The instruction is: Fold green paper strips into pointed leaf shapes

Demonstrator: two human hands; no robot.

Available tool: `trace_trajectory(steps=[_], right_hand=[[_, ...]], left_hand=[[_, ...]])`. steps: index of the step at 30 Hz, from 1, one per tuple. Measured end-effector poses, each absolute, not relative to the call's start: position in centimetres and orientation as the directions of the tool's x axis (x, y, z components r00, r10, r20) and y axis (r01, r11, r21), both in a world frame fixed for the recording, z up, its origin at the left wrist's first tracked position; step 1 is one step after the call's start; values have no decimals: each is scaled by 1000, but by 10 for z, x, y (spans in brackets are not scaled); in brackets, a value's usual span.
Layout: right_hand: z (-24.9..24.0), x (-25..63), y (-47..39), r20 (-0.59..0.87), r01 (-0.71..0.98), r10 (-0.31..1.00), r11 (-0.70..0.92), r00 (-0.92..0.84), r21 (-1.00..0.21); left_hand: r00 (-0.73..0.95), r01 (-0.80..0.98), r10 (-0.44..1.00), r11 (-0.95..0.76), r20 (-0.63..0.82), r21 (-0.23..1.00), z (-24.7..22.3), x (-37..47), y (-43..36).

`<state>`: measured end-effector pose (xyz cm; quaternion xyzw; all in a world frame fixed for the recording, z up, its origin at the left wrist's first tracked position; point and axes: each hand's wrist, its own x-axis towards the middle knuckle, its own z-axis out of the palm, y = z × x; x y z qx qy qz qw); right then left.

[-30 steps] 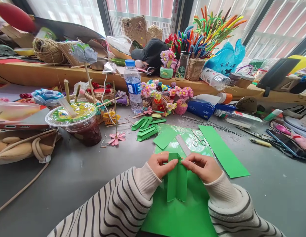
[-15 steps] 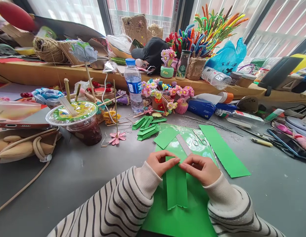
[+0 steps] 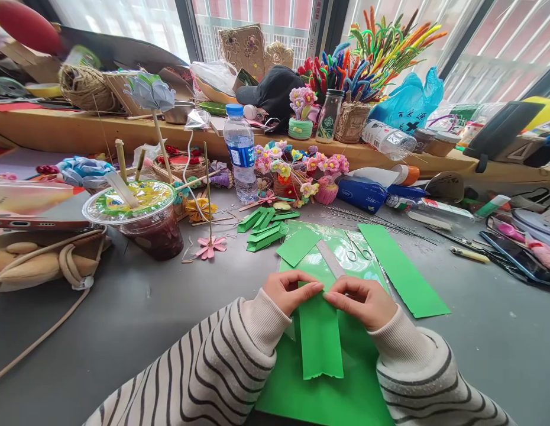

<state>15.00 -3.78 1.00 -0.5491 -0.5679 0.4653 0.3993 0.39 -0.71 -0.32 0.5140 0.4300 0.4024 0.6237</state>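
Between my two hands hangs a green paper strip [image 3: 322, 343] with a faint crease down its middle and a ragged lower edge. My left hand [image 3: 289, 293] pinches its upper left part between thumb and fingers. At the top right, my right hand [image 3: 359, 300] pinches the same strip, fingertips almost meeting those of the left. Beneath lies a large green sheet [image 3: 284, 393]. Just beyond my hands are a square green piece [image 3: 298, 246], a grey ruler-like strip [image 3: 330, 260] and small scissors [image 3: 358, 253]. A long green strip [image 3: 403, 272] lies to the right.
Folded green pieces [image 3: 266, 228] lie beyond my left hand, near a pink paper flower [image 3: 210, 247]. A lidded drink cup [image 3: 153, 236] stands at left, a water bottle [image 3: 240, 157] behind. Crafted flowers [image 3: 301, 168], a blue tissue pack [image 3: 362, 192] and a phone [image 3: 518, 257] are farther out.
The lower end of the green strip has swung slightly right and its face has tilted, the crease now fainter. Both hands keep their pinch; my right hand has barely shifted.
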Motion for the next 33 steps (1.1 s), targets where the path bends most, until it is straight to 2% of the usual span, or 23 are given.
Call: trace_trajectory(steps=[7,13,20,23,28,33], right_hand=[[8,152,-37,-62,233,996,-46,-63,-971],[4,152,-36,-86,270,995,-68,-57,-960],[7,154,-35,-112,263,987,-78,-116,-962],[11,154,-35,-146,277,973,-93,-177,-956],[10,152,-37,-96,262,985,-56,-144,-963],[8,147,-38,-94,226,992,-73,-80,-971]], left_hand=[[334,47,929,154,-161,987,-7,3,-4],[313,70,944,88,-106,994,-1,4,-6],[317,83,942,88,-110,993,-3,3,-5],[307,41,946,95,-103,995,-3,4,-5],[295,-44,948,138,-119,989,-1,5,-6],[276,-14,959,75,-69,997,-5,6,-6]])
